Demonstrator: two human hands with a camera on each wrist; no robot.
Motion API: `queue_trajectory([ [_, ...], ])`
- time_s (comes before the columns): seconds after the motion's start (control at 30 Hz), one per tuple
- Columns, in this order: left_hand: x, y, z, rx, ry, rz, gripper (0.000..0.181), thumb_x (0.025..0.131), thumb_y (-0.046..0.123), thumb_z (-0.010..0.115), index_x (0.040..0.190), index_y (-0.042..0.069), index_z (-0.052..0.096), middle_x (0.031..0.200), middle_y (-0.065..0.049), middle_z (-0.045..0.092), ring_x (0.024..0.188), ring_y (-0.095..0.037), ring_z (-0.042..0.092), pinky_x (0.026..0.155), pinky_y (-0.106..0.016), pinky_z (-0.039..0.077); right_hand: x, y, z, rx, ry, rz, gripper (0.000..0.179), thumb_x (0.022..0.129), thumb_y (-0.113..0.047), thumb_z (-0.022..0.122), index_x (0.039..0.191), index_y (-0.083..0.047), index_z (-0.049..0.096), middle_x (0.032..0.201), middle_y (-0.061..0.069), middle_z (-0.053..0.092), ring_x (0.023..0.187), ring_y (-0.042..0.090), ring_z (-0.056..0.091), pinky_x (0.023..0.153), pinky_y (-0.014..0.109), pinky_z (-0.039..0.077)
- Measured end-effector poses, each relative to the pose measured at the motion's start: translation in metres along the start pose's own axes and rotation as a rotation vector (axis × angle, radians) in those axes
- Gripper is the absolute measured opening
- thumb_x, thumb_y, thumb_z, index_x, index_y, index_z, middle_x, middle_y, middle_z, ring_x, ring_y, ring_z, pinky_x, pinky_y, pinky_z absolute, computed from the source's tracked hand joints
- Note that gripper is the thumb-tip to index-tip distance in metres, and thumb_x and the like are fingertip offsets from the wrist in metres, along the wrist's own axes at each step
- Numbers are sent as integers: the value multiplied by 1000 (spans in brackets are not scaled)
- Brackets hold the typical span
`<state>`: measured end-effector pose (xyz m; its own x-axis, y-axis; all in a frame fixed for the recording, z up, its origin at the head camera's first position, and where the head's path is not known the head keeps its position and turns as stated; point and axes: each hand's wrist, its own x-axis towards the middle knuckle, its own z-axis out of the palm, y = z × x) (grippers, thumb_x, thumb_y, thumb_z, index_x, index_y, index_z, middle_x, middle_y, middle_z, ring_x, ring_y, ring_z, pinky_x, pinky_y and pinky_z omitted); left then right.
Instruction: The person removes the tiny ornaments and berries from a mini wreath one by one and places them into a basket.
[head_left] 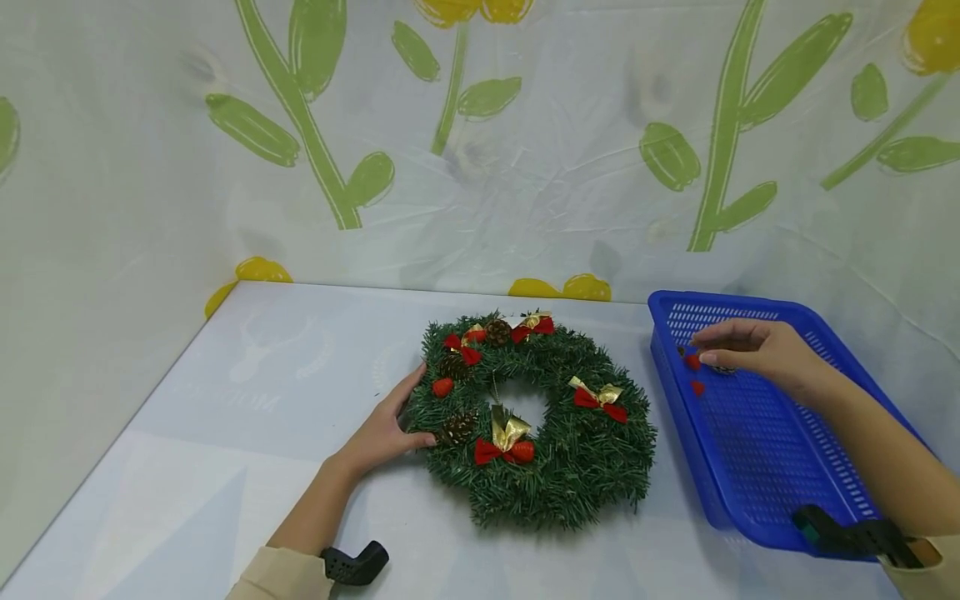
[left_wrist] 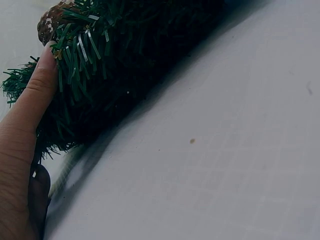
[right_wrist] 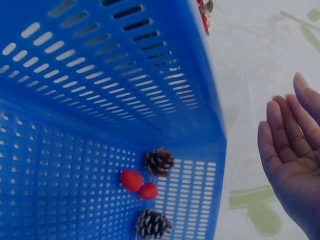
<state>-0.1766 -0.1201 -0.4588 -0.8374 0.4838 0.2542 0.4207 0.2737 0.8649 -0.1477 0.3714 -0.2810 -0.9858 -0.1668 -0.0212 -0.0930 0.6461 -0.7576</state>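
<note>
A green wreath (head_left: 585, 475) lies on the table, decorated with red-and-gold bows (head_left: 600, 398), pine cones (head_left: 459, 427) and red strawberry-like berries (head_left: 442, 387). My left hand (head_left: 382, 429) grips its left edge; in the left wrist view the thumb (left_wrist: 37, 95) lies on the greenery beside a pine cone, and the other fingers are hidden. Above the far end of the blue basket (head_left: 678, 450) hovers my right hand (head_left: 765, 354), fingers gently bent, holding nothing. In the right wrist view, a brown pine cone (right_wrist: 160, 162), a white-tipped pine cone (right_wrist: 154, 224) and two red berries (right_wrist: 131, 180) lie in the basket.
The basket stands right of the wreath on the white table (head_left: 300, 400). A white cloth backdrop (head_left: 540, 208) with green leaves and yellow flowers rises behind and at the sides. Each wrist wears a black strapped device (head_left: 356, 565).
</note>
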Motion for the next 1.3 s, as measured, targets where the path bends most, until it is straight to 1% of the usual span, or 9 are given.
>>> queue_trajectory([
  [0.13, 0, 0, 0, -9, -3, -3, 103, 73, 52, 73, 153, 24, 15, 158, -11, 14, 143, -37, 12, 111, -59, 20, -3, -4, 3, 33, -17, -41, 25, 90, -9, 65, 114, -4, 65, 98, -16, 70, 88, 2, 66, 74, 15, 52],
  [0.2, 0, 0, 0, -11, -3, -3, 103, 72, 51, 74, 153, 24, 16, 158, -11, 14, 143, -37, 12, 111, -58, 20, -6, -8, 5, 44, -21, -54, 24, 90, -9, 65, 114, -4, 65, 99, -11, 71, 88, 4, 67, 75, 14, 52],
  [0.33, 0, 0, 0, -12, -1, -2, 104, 72, 52, 74, 153, 23, 16, 158, -11, 14, 143, -37, 12, 111, -58, 20, -11, -18, 12, 18, 6, -30, 29, 89, -16, 67, 114, -2, 64, 99, -6, 72, 87, 5, 68, 75, 12, 51],
  [0.53, 0, 1, 0, -5, 0, 0, 104, 72, 53, 73, 153, 21, 16, 158, -12, 15, 143, -38, 13, 111, -59, 20, -21, -27, 28, 8, 83, -1, 33, 88, -20, 69, 115, -1, 64, 98, -13, 71, 87, 1, 66, 76, 9, 48],
  [0.63, 0, 1, 0, -6, -3, -10, 104, 72, 54, 73, 153, 22, 16, 158, -12, 14, 143, -38, 13, 111, -59, 20, -25, -28, 36, 20, 127, 1, 30, 88, -20, 69, 114, -5, 66, 97, -19, 69, 87, -2, 65, 75, 7, 47],
  [0.83, 0, 2, -1, 5, -2, -17, 104, 72, 54, 73, 153, 23, 16, 158, -11, 14, 143, -37, 13, 111, -59, 20, -31, -34, 51, 100, 191, -2, 25, 87, -16, 70, 111, -8, 68, 94, -21, 69, 82, 2, 67, 72, 12, 51],
  [1.07, 1, 1, -1, 13, 2, -14, 104, 72, 52, 74, 153, 23, 16, 158, -11, 15, 143, -37, 13, 111, -59, 20, -37, -48, 68, 208, 276, 13, 26, 86, -18, 71, 111, -9, 68, 98, -17, 70, 90, -4, 64, 77, 8, 49],
  [1.23, 0, 1, 0, 10, 0, -13, 104, 72, 53, 73, 153, 22, 16, 158, -12, 15, 143, -38, 13, 111, -60, 21, -39, -55, 82, 353, 316, -56, 26, 85, -9, 72, 110, -6, 68, 99, -12, 71, 90, -1, 65, 78, 9, 50],
  [1.3, 0, 1, 0, 4, 0, -13, 104, 73, 53, 74, 153, 22, 16, 158, -12, 15, 143, -38, 13, 111, -60, 20, -39, -58, 88, 361, 337, -94, 26, 84, -7, 71, 110, -4, 68, 98, -12, 70, 90, 0, 65, 77, 10, 51],
])
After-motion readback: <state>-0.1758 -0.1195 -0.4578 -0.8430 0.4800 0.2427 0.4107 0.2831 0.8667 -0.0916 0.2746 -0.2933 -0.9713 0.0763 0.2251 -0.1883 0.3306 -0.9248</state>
